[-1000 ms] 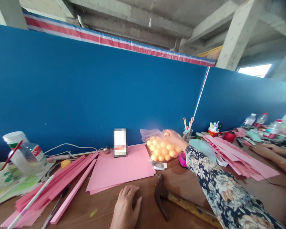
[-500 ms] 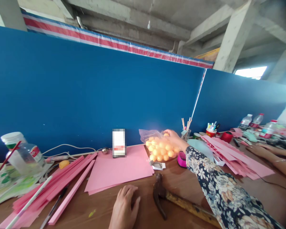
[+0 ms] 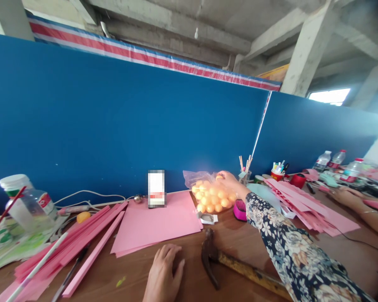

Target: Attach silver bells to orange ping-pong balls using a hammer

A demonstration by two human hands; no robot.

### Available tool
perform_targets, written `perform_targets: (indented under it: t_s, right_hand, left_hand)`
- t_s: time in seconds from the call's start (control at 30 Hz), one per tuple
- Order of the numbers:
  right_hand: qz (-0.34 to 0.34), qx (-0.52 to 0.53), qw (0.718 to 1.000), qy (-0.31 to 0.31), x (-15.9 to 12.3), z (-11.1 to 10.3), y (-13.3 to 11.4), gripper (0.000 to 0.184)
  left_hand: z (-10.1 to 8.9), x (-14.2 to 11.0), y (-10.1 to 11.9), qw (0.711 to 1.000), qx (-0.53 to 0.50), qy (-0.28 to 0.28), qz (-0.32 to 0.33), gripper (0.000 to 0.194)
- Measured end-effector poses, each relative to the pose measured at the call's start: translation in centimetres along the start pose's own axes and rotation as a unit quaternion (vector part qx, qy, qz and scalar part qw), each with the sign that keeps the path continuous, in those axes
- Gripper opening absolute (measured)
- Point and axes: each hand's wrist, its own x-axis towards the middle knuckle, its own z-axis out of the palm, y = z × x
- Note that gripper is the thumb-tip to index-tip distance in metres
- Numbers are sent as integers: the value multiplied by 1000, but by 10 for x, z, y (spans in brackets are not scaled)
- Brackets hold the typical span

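My right hand (image 3: 229, 181) reaches to the clear plastic bag (image 3: 190, 178) of orange ping-pong balls (image 3: 212, 196). Its fingers are closed round one orange ball (image 3: 220, 176) at the bag's upper right side. My left hand (image 3: 164, 268) lies on the brown table, palm down, thumb apart from the fingers, with nothing in it. A claw hammer (image 3: 209, 253) with a worn wooden handle rests between my left hand and my right forearm. Beyond my left hand lie pink paper sheets (image 3: 157, 226).
Pink paper strips (image 3: 72, 235) and a clear plastic jar (image 3: 28, 205) are at left. A blurred phone (image 3: 156, 188) stands by the blue partition (image 3: 129, 113). At right are a magenta tape-like item (image 3: 240, 210), more pink strips (image 3: 308, 205), and another person's hands (image 3: 349, 197).
My hands hold nearly the same positions, and the right keeps the ball at the bag. The view shifts slightly. The other person's hands have moved, and a pink piece now shows by their forearm.
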Motion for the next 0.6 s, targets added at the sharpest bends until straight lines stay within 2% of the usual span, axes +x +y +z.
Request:
perform_targets:
  t_s: [0.43, 0.6]
  right_hand:
    - [10, 25, 1000, -7, 4, 2, -1, 22]
    - [8, 26, 1000, -4, 6, 5, 0, 25]
  left_hand:
    - [4, -1, -5, 1000, 7, 4, 11, 20]
    - [3, -1, -3, 1000, 6, 9, 7, 20]
